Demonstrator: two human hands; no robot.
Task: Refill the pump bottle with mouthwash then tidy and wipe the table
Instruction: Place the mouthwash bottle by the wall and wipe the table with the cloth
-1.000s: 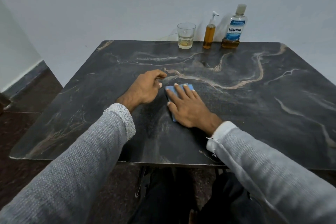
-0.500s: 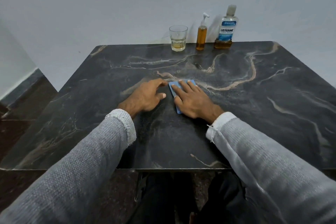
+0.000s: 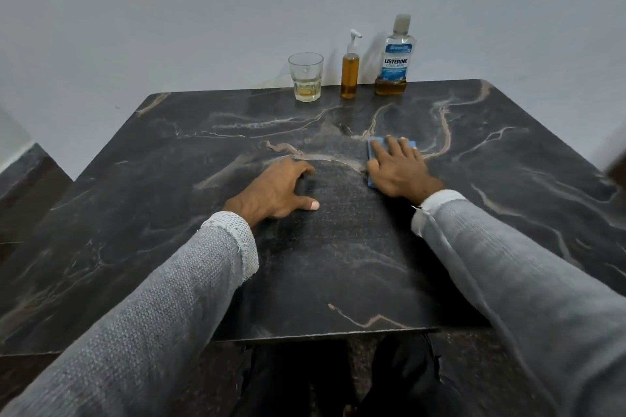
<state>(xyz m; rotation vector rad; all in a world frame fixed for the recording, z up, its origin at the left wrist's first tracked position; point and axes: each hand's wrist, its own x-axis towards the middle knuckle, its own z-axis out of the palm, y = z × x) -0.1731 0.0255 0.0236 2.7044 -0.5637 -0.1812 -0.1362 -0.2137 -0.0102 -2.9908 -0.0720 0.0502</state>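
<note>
My right hand [image 3: 401,169] lies flat, fingers spread, pressing a blue cloth [image 3: 372,151] onto the dark marble table [image 3: 169,179] right of centre. A damp, dull streak runs from the cloth back toward me. My left hand [image 3: 276,189] rests on the table to the left of the streak, fingers curled down, holding nothing. At the far edge stand the slim pump bottle [image 3: 350,73] full of amber liquid and the Listerine bottle [image 3: 394,57], capped, with a little amber liquid at its bottom.
A drinking glass [image 3: 305,76] with a small amount of yellowish liquid stands left of the pump bottle by the wall. The table's near edge runs just above my legs. Dark floor shows at the left.
My right hand has slid the blue cloth away from me and to the right, leaving a wet streak. The left hand stays planted in about the same spot.
</note>
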